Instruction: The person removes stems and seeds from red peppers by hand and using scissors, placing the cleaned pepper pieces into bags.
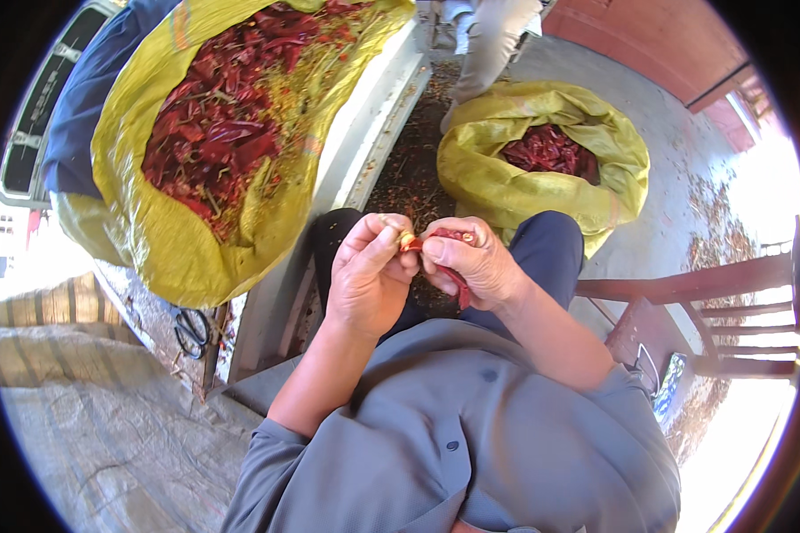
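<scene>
Above my lap, both hands meet at a dried red chili pepper (pixel 463 293). My left hand (pixel 370 276) pinches its pale stem end (pixel 407 238) between thumb and fingertips. The red body is gripped by my right hand (pixel 477 263), and part of it hangs below the fingers. Up and to the left, a large yellow woven sack (pixel 200 273) lies rolled open with dried red chilies (pixel 233 126) inside, mixed with yellow seeds and stem bits. Beyond my knees stands a second yellow woven sack (pixel 540 193), which holds more red chilies (pixel 550 154).
Black-handled scissors (pixel 192 333) rest on the worn table corner (pixel 167 346) at left. A wooden chair (pixel 693 286) stands at right. Another person's leg (pixel 490 50) is beside the far sack. Chili debris (pixel 407 166) litters the ground. A striped tarp (pixel 120 426) spreads at lower left.
</scene>
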Demonstrator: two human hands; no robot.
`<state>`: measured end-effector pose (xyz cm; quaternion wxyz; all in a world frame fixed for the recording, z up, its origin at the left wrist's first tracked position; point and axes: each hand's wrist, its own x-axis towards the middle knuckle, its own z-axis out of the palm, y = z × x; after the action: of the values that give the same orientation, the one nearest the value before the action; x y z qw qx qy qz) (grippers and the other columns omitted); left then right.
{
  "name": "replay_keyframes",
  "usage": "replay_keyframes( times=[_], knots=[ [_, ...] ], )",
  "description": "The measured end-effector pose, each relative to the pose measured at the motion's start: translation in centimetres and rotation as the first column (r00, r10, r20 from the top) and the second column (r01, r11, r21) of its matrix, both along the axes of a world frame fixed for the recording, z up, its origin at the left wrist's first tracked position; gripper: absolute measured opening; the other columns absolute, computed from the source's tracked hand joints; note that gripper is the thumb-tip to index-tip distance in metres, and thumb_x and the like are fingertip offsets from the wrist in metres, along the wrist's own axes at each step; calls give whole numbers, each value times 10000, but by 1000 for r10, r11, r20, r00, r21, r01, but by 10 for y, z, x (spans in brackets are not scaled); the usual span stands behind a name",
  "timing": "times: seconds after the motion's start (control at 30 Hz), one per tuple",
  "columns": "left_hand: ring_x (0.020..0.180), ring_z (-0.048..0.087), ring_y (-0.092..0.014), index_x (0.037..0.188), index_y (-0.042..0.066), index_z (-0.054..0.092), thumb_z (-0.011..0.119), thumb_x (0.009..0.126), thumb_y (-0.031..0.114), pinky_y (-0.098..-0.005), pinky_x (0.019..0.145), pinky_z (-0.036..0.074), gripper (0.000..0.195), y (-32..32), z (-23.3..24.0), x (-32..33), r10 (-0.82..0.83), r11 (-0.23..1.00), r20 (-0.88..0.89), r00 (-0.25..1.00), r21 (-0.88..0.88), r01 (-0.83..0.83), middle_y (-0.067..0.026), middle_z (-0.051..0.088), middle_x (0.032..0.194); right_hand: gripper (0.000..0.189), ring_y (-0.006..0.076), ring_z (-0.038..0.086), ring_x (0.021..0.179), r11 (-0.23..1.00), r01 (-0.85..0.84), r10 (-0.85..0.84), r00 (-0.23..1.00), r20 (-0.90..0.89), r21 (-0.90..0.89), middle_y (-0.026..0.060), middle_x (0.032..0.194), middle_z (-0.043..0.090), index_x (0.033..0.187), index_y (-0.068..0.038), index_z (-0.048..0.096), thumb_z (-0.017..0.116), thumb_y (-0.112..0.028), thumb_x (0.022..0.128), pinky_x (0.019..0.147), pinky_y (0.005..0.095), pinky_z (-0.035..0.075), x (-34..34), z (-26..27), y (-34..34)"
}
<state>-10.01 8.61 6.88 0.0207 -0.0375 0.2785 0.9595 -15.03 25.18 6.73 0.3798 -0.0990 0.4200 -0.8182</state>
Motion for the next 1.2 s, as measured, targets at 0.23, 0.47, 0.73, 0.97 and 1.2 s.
replay_keyframes(
  times=[0.23, 0.47, 0.73, 0.97, 1.2],
  knots=[
    [786, 638, -141, 989, 41, 619, 600, 995, 50, -267, 733, 545, 22, 11, -9, -2, -53, 995, 72, 996, 84, 47, -74, 647, 1032, 256, 82, 501, 524, 999, 24, -21, 998, -66, 45, 20, 653, 571, 849, -39, 652, 671, -275, 946, 467, 233, 386, 1, -8, 14],
    [804, 595, -126, 984, 45, 618, 627, 983, 86, -254, 728, 512, 42, 13, -6, 2, -34, 993, 53, 998, -108, 40, -59, 609, 982, 231, 86, 471, 508, 998, 20, -21, 1000, 23, 59, 23, 644, 551, 868, -31, 631, 666, -247, 941, 456, 238, 379, 4, -12, 25],
    [794, 603, -101, 1002, 67, 611, 657, 975, 133, -224, 705, 502, 85, 16, 1, 11, -62, 998, 53, 997, -27, 64, -66, 613, 1037, 242, 105, 385, 497, 968, -12, 76, 966, 247, -249, 0, 614, 445, 852, -54, 584, 669, -260, 946, 461, 257, 329, 13, -9, 19],
    [766, 586, -115, 991, 66, 616, 638, 985, 127, -253, 689, 475, 65, 10, -13, 2, -13, 996, 12, 1000, 89, 12, -67, 630, 1009, 319, 103, 411, 483, 907, 4, 81, 980, 183, -421, -26, 560, 408, 740, -108, 540, 652, -315, 955, 477, 255, 312, 14, -10, 22],
    [716, 643, -144, 1252, -30, 570, 707, 885, 25, -271, 661, 517, 396, -37, -32, -9, 110, 295, 56, 992, -955, 21, -82, 687, 1017, 279, 105, 544, 619, 832, 555, -555, 831, -41, -14, -1, 752, 562, 890, -106, 606, 676, -364, 968, 542, 255, 430, -59, -9, 67]
  ],
)
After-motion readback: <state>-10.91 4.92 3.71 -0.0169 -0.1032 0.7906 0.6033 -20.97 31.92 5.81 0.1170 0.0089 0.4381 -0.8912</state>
